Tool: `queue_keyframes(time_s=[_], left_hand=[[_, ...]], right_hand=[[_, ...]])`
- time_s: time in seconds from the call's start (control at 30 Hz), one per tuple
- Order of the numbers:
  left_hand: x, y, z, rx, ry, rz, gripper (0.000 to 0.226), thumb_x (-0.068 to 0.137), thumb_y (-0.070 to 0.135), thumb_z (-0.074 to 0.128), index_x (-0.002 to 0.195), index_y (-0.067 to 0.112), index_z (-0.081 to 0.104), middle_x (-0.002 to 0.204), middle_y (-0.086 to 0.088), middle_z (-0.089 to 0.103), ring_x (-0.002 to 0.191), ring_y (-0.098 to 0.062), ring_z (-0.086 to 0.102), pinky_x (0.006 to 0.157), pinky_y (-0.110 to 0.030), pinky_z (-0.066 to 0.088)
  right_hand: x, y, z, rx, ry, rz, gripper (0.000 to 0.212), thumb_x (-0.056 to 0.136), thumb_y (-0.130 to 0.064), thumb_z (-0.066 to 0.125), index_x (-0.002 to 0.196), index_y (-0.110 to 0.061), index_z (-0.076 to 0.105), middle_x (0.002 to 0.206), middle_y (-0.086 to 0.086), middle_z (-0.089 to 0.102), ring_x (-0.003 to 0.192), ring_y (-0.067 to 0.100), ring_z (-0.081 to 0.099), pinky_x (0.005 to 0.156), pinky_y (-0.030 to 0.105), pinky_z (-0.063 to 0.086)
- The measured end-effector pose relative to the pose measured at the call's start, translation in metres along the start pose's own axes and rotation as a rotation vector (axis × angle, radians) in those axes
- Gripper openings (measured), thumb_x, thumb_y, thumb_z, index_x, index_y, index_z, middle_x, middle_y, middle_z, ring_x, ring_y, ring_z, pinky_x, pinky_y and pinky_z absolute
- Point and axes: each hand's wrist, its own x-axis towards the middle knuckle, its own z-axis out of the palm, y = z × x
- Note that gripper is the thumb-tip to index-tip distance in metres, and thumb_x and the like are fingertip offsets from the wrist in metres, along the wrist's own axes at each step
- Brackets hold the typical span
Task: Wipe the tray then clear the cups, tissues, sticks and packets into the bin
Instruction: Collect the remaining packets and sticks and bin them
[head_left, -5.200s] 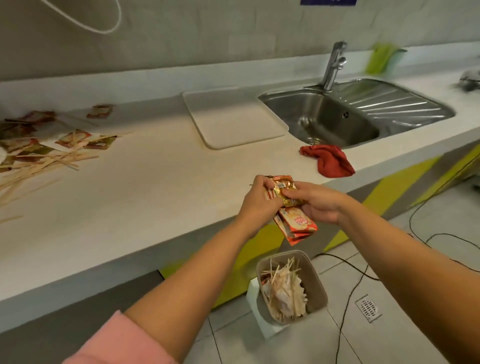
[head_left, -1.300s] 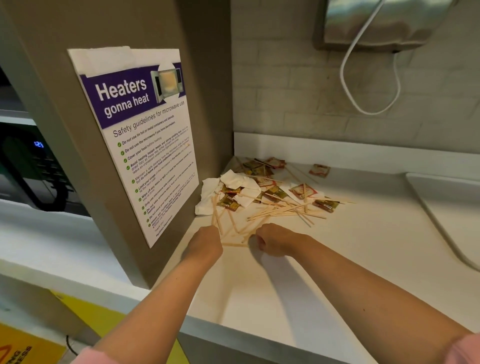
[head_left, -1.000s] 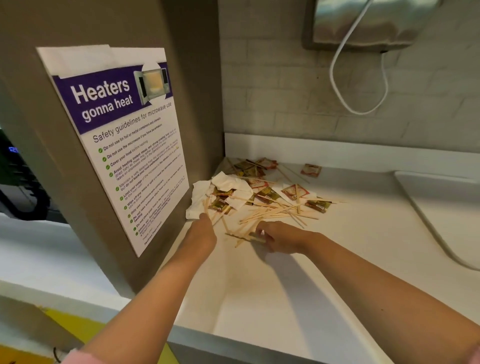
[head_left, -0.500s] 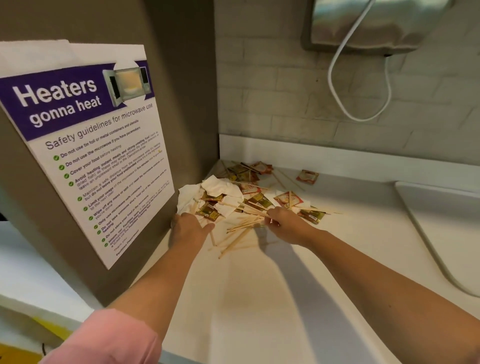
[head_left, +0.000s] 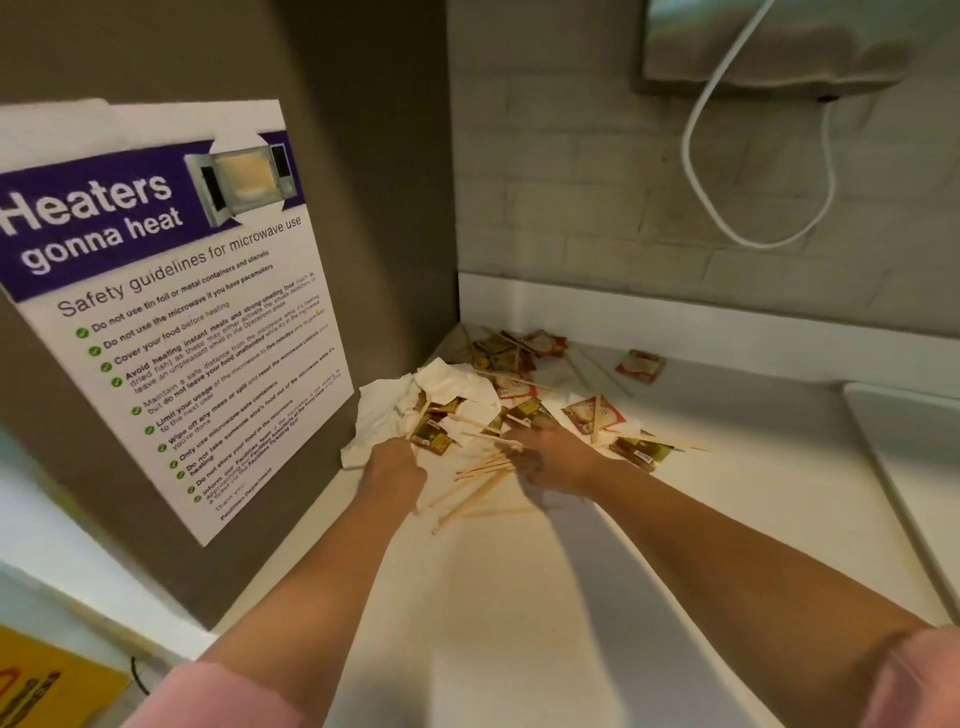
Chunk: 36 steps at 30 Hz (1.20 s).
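Observation:
A litter pile fills the counter corner: crumpled white tissues (head_left: 387, 410), thin wooden sticks (head_left: 475, 486) and several brown and red packets (head_left: 592, 414). One red packet (head_left: 640, 365) lies apart, near the back wall. My left hand (head_left: 393, 467) sits at the tissues' near edge with its fingers curled under; what they hold is hidden. My right hand (head_left: 551, 457) lies on the pile's middle and its fingers pinch a few sticks that fan out to the left. No cup or bin is in view.
A brown cabinet side (head_left: 363, 208) with a microwave safety poster (head_left: 171, 312) walls off the left. The pale tray (head_left: 909, 447) lies on the counter at the right edge. A white cable (head_left: 701, 171) loops down the tiled back wall.
After I held packets over the bin, the view turned to the corner pile. In the last second both hands slid forward into it, the left to the tissues, the right onto the sticks.

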Motion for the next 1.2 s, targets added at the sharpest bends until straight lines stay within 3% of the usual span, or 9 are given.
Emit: queue_keyframes(time_s=[0.13, 0.43, 0.6, 0.73, 0.83, 0.9, 1.0, 1.13, 1.2], left_hand=[[-0.006, -0.001, -0.005, 0.042, -0.011, -0.010, 0.032, 0.091, 0.011, 0.051, 0.121, -0.002, 0.050, 0.123, -0.018, 0.055, 0.113, -0.030, 0.055, 0.080, -0.028, 0.044], [-0.018, -0.002, -0.011, 0.064, -0.123, -0.001, 0.036, 0.097, 0.016, 0.040, 0.130, 0.003, 0.042, 0.133, -0.014, 0.046, 0.121, -0.026, 0.047, 0.087, -0.028, 0.040], [-0.014, -0.009, -0.017, 0.059, -0.125, 0.049, 0.026, 0.097, 0.016, 0.037, 0.119, 0.004, 0.045, 0.122, -0.013, 0.051, 0.091, -0.020, 0.046, 0.072, -0.026, 0.033], [-0.013, -0.007, -0.028, 0.142, -0.175, 0.054, 0.029, 0.100, 0.014, 0.031, 0.124, 0.004, 0.043, 0.119, -0.012, 0.051, 0.089, -0.016, 0.040, 0.062, -0.021, 0.030], [-0.012, -0.002, -0.039, 0.156, -0.206, 0.064, 0.030, 0.098, 0.011, 0.033, 0.123, 0.000, 0.046, 0.103, -0.011, 0.048, 0.089, -0.018, 0.042, 0.055, -0.020, 0.030], [-0.011, 0.000, -0.046, 0.146, -0.199, 0.058, 0.031, 0.097, 0.011, 0.033, 0.122, -0.001, 0.047, 0.111, -0.014, 0.052, 0.090, -0.019, 0.042, 0.065, -0.022, 0.034], [-0.012, 0.005, -0.056, 0.159, -0.179, 0.025, 0.031, 0.096, 0.010, 0.033, 0.119, -0.001, 0.050, 0.112, -0.015, 0.053, 0.092, -0.021, 0.044, 0.071, -0.023, 0.037], [-0.016, 0.016, -0.066, 0.174, -0.133, -0.029, 0.032, 0.096, 0.008, 0.033, 0.119, -0.002, 0.052, 0.101, -0.012, 0.055, 0.095, -0.024, 0.049, 0.081, -0.029, 0.040], [-0.017, 0.021, -0.067, 0.129, -0.104, 0.000, 0.033, 0.098, 0.008, 0.031, 0.122, -0.003, 0.051, 0.119, -0.016, 0.056, 0.107, -0.028, 0.053, 0.084, -0.029, 0.040]], right_hand=[[0.007, -0.001, 0.004, -0.034, -0.035, -0.026, 0.045, 0.094, -0.017, 0.052, 0.138, -0.026, 0.046, 0.131, 0.009, 0.041, 0.119, 0.027, 0.046, 0.099, 0.029, 0.038], [0.009, 0.001, 0.001, -0.054, -0.030, -0.015, 0.031, 0.095, -0.019, 0.051, 0.121, -0.003, 0.058, 0.134, 0.017, 0.044, 0.123, 0.028, 0.046, 0.100, 0.027, 0.034], [0.007, 0.001, 0.001, -0.074, -0.023, -0.003, 0.032, 0.098, -0.020, 0.044, 0.125, -0.006, 0.056, 0.133, 0.011, 0.043, 0.122, 0.025, 0.044, 0.097, 0.024, 0.032], [0.004, -0.001, -0.002, -0.035, -0.018, -0.013, 0.042, 0.098, -0.018, 0.041, 0.137, -0.003, 0.043, 0.148, 0.015, 0.033, 0.137, 0.029, 0.031, 0.110, 0.034, 0.026], [0.004, -0.002, -0.006, 0.015, 0.019, 0.006, 0.018, 0.098, -0.013, 0.041, 0.105, -0.004, 0.054, 0.114, 0.019, 0.050, 0.105, 0.028, 0.046, 0.083, 0.030, 0.036], [0.003, -0.005, -0.009, 0.051, 0.067, 0.004, 0.016, 0.098, -0.013, 0.040, 0.101, -0.008, 0.055, 0.103, 0.012, 0.053, 0.089, 0.019, 0.043, 0.072, 0.026, 0.031], [0.006, -0.007, -0.013, 0.159, 0.139, -0.009, 0.017, 0.099, -0.014, 0.041, 0.103, -0.008, 0.056, 0.101, 0.013, 0.058, 0.084, 0.019, 0.046, 0.069, 0.027, 0.032], [0.006, -0.020, -0.025, 0.272, 0.230, -0.026, 0.016, 0.100, -0.019, 0.040, 0.084, -0.018, 0.043, 0.072, -0.008, 0.043, 0.074, 0.015, 0.043, 0.052, 0.016, 0.029], [0.007, -0.026, -0.031, 0.335, 0.273, -0.023, 0.013, 0.100, -0.021, 0.040, 0.090, -0.015, 0.043, 0.073, -0.007, 0.043, 0.072, 0.015, 0.043, 0.051, 0.015, 0.028]])
